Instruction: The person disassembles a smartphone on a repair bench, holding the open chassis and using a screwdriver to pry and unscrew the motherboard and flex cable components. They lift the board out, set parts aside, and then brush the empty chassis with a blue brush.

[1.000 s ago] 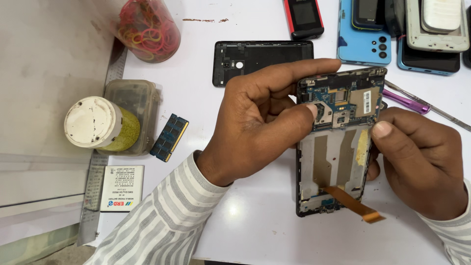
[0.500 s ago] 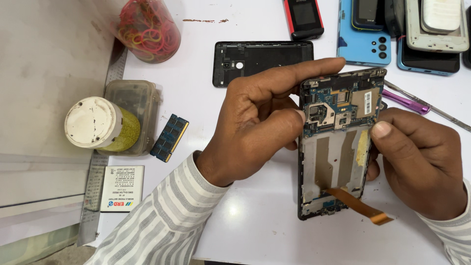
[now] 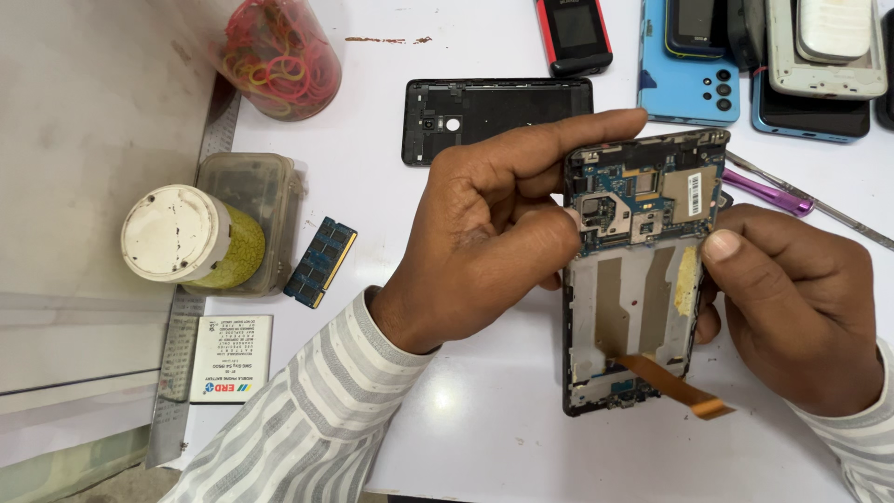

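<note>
An opened phone (image 3: 638, 279) with its back off is held upright above the white table, its blue circuit board (image 3: 652, 191) showing at the top and an orange flex cable (image 3: 675, 384) hanging loose near the bottom. My left hand (image 3: 484, 237) grips the phone's left edge, thumb pressed on the board. My right hand (image 3: 796, 303) holds the right edge, its thumb resting on the frame beside the empty battery bay.
A black phone back cover (image 3: 494, 114) lies behind my hands. Several phones (image 3: 745, 56) are stacked at the back right, with a purple tool (image 3: 765, 194) beside them. At the left are a rubber-band jar (image 3: 279, 56), a white-lidded container (image 3: 191, 237), a memory module (image 3: 321, 261) and a white battery (image 3: 228, 359).
The phone has shifted slightly and the flex cable swung a little lower to the right. Both hands keep their grip.
</note>
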`<action>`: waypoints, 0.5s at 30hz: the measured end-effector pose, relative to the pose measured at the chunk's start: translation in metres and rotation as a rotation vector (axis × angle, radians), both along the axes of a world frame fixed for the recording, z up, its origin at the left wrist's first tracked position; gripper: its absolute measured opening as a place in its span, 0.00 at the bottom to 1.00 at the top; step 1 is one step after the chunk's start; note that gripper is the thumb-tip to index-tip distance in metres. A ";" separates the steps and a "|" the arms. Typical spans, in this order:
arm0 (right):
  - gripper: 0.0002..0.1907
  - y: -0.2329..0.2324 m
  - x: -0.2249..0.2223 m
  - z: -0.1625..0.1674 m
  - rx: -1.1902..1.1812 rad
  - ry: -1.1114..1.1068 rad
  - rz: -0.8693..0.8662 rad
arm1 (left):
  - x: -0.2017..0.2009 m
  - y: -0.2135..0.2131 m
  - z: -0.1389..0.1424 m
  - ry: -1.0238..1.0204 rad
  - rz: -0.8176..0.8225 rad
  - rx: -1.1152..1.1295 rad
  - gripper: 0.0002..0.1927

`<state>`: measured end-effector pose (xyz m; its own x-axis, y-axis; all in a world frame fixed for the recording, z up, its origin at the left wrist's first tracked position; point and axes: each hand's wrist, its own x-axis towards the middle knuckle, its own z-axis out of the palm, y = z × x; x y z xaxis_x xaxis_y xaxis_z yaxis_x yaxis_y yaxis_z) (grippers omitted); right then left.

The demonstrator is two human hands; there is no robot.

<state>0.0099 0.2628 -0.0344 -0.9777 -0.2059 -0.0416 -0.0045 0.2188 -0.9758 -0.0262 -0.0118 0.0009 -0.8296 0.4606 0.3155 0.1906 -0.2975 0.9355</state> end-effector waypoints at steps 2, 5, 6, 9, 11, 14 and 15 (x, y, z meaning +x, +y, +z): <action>0.19 0.000 0.000 0.000 0.020 0.008 0.003 | 0.000 0.000 -0.003 0.010 0.006 -0.002 0.28; 0.19 0.000 0.000 0.000 0.029 0.022 0.009 | 0.000 0.000 -0.005 0.015 0.024 -0.022 0.27; 0.19 0.000 0.000 0.000 0.028 0.027 0.010 | 0.000 0.000 -0.005 0.017 0.029 -0.029 0.27; 0.16 0.000 0.001 0.001 0.048 0.006 0.001 | 0.000 -0.001 -0.005 0.030 0.040 -0.045 0.26; 0.16 -0.001 0.001 0.001 0.040 0.003 0.001 | -0.001 -0.001 -0.005 0.051 0.048 -0.057 0.25; 0.16 -0.001 0.001 0.002 0.046 0.004 0.002 | -0.001 -0.001 -0.005 0.059 0.058 -0.061 0.25; 0.16 -0.001 0.001 0.002 0.050 0.005 0.002 | -0.001 -0.001 -0.005 0.054 0.062 -0.063 0.25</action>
